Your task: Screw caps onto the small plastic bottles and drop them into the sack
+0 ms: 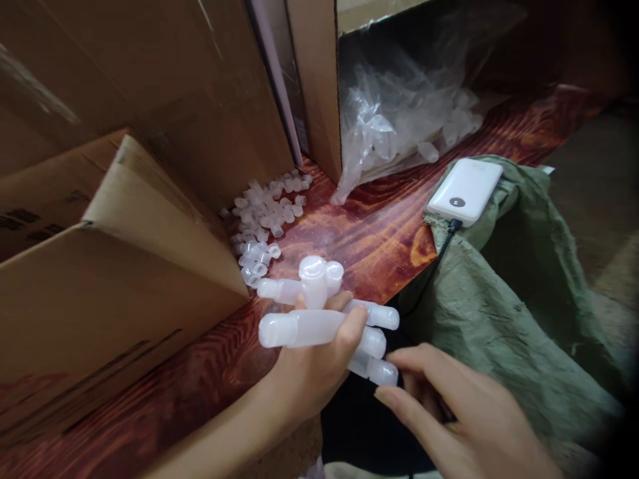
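To the left of my hands stands the large brown cardboard box [124, 279], its flap slanting down toward the wooden table top, reddish brown with strong grain [379, 233], which runs under and ahead of both hands. To the right of my hands lies the big olive green woven sack [529, 293], crumpled, with its mouth opening just beside my right hand. Far ahead of the hands, a second cardboard box [314, 80] is open on its side, and a clear plastic bag [394, 113] full of small translucent pieces spills out of it. Ahead and right of the hands, on the edge of the sack, rests a white rectangular power bank [465, 189] with a dark cable going down from it.

My left hand [309, 372] is closed around a bundle of translucent white plastic bottles with caps [319, 319]; I count about six, pointing in different directions, some ends sticking out toward the right hand. My right hand [464, 419] holds nothing; its fingers are stretched and only a little apart, and the fingertips [394, 359] touch or almost touch the lowest bottle end. Ahead and left of the left hand, against the box, lies a heap of small translucent plastic caps [264, 219].

I judge the step in hand is handling the capped bottles gathered in the left hand, close over the sack mouth. The next move, I think, calls for a firm pinch of the right fingers on one bottle end, while the left grip stays tight enough that the others do not slip
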Demonstrator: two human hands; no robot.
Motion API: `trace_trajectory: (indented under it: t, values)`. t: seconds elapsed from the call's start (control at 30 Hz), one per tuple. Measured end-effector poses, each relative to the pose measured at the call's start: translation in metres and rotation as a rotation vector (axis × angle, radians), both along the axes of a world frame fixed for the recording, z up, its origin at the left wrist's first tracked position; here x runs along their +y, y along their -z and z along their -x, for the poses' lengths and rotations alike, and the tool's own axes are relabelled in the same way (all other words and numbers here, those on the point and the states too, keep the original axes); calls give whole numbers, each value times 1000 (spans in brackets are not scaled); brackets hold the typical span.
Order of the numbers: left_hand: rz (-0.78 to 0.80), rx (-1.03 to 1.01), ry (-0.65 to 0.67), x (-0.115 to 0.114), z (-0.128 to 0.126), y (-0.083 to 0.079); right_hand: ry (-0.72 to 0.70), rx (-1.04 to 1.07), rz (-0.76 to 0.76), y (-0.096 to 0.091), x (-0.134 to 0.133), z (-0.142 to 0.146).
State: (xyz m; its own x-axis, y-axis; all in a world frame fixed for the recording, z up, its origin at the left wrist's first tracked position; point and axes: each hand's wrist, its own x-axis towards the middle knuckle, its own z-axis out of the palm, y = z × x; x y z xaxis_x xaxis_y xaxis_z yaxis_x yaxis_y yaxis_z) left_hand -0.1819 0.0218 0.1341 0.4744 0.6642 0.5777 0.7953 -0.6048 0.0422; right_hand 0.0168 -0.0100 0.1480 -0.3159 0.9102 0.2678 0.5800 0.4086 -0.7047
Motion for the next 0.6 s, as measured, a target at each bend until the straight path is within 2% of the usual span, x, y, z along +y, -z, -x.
trace_trajectory:
  t: [0.1,0.23,0.37,0.6]
  values:
    - [-18,54,11,0,1,1,55,-15,-28,1,0,1]
    - [-2,44,31,0,2,4,-8,9,-57,2,1,2]
    - [-5,47,10,0,2,4,47,0,-110,1,2,3]
    - [29,12,30,1,1,4,29,2,-134,2,0,4]
